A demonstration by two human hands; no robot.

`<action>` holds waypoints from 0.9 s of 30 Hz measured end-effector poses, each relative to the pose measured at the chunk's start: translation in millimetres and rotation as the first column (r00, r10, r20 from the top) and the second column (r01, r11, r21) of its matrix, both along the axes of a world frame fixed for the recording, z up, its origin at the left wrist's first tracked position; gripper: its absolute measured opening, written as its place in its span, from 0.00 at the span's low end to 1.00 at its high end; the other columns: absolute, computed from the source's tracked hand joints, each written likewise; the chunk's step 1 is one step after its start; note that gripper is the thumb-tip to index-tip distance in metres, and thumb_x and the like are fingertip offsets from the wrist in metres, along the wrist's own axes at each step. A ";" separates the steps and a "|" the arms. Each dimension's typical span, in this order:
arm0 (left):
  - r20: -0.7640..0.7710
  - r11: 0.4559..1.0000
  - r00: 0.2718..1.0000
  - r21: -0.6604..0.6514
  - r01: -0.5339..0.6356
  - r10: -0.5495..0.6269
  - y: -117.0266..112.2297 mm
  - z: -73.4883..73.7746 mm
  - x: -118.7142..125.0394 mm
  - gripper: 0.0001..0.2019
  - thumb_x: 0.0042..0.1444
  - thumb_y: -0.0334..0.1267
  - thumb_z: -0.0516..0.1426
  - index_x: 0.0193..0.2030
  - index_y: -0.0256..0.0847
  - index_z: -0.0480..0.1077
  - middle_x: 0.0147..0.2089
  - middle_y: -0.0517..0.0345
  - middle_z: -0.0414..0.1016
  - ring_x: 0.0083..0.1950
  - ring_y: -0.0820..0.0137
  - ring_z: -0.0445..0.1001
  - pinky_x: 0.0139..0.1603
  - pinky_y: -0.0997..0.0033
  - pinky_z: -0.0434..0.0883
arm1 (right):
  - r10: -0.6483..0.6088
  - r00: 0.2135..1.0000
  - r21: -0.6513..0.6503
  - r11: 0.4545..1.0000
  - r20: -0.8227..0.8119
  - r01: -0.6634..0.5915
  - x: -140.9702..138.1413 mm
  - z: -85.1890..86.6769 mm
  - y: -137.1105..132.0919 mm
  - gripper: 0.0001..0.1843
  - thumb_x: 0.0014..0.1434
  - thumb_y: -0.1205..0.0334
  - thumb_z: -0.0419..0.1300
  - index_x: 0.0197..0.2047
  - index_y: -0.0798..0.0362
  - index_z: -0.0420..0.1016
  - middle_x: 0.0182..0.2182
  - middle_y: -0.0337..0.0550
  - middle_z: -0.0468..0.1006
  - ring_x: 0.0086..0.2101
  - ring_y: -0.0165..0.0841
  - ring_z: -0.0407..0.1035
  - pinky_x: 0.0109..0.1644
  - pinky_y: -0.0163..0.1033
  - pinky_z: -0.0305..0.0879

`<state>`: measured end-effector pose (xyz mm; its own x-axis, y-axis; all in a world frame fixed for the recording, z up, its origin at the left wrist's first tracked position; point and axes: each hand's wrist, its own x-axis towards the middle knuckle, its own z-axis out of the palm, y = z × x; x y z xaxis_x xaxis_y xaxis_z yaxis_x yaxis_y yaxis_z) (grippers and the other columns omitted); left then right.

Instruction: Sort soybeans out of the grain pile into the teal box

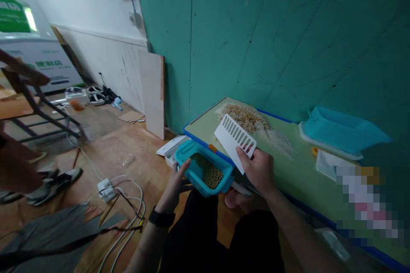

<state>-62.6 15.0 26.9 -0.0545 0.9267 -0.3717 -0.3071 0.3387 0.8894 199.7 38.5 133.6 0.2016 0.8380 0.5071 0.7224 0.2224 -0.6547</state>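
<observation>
My left hand [174, 185] grips the left side of a blue plastic container [199, 184], held over my lap beside the table edge. Round beans [214, 177] lie in its near right end, with a dark greenish area next to them. A white slotted plastic scraper [231, 138] is pinched in my right hand [259, 168], tilted above the table's near edge, slots facing up and away. Beyond it, a heap of yellowish beans [241, 117] mixed with pale grains spreads on the light green tabletop [205, 126]. More pale grains [282, 143] trail to the right.
At the table's right stand another blue container [344, 130] and a white flat piece [326, 164]. A green wall [243, 38] borders the far side. On the floor, a power strip [106, 190] trails cables at left. Another person's shoe [54, 187] and a chair [41, 106] are there too.
</observation>
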 end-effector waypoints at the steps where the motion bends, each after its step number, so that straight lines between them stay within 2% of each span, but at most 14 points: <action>1: 0.000 1.000 1.000 -0.014 -0.005 0.005 1.2 -1.3 -0.3 0.45 0.65 0.71 0.68 0.80 0.52 0.64 0.70 0.39 0.80 0.47 0.56 0.90 0.46 0.56 0.88 | -0.004 1.000 0.008 1.000 0.001 0.004 0.5 -1.3 0.1 0.25 0.63 0.40 0.64 0.23 0.49 0.79 0.22 0.53 0.84 0.25 0.43 0.80 0.30 0.40 0.64; 9: 0.014 0.999 0.999 -0.022 -0.028 0.028 7.5 -5.5 -1.3 0.43 0.63 0.71 0.69 0.77 0.53 0.67 0.70 0.38 0.80 0.48 0.53 0.90 0.45 0.54 0.87 | -0.051 0.999 0.046 0.998 0.007 0.051 6.9 -2.9 -1.7 0.28 0.65 0.38 0.63 0.24 0.50 0.81 0.23 0.55 0.85 0.26 0.44 0.81 0.30 0.40 0.65; 16: 0.003 0.997 0.999 -0.062 -0.053 0.053 10.6 -5.4 0.2 0.46 0.61 0.71 0.71 0.77 0.51 0.65 0.71 0.35 0.80 0.48 0.49 0.91 0.44 0.51 0.88 | -0.003 1.000 0.021 1.000 0.019 0.003 6.4 -3.1 -1.6 0.26 0.65 0.39 0.63 0.26 0.50 0.82 0.25 0.55 0.86 0.28 0.46 0.83 0.31 0.40 0.67; 21: 0.011 0.997 0.998 -0.050 -0.056 0.056 9.6 -3.8 1.3 0.45 0.61 0.69 0.71 0.77 0.50 0.65 0.74 0.34 0.78 0.53 0.46 0.91 0.44 0.52 0.89 | 0.022 1.000 0.020 1.000 0.001 -0.022 4.3 -4.4 -2.7 0.27 0.65 0.39 0.63 0.24 0.50 0.80 0.24 0.54 0.86 0.26 0.44 0.81 0.31 0.41 0.68; 27: -0.011 0.999 0.999 -0.024 -0.044 0.044 7.4 -2.2 1.2 0.46 0.62 0.71 0.70 0.77 0.48 0.65 0.70 0.36 0.81 0.51 0.49 0.91 0.44 0.54 0.89 | 0.053 0.999 -0.012 0.999 -0.013 -0.053 0.0 -0.9 -3.4 0.26 0.65 0.40 0.64 0.24 0.50 0.80 0.24 0.54 0.86 0.27 0.43 0.82 0.30 0.40 0.67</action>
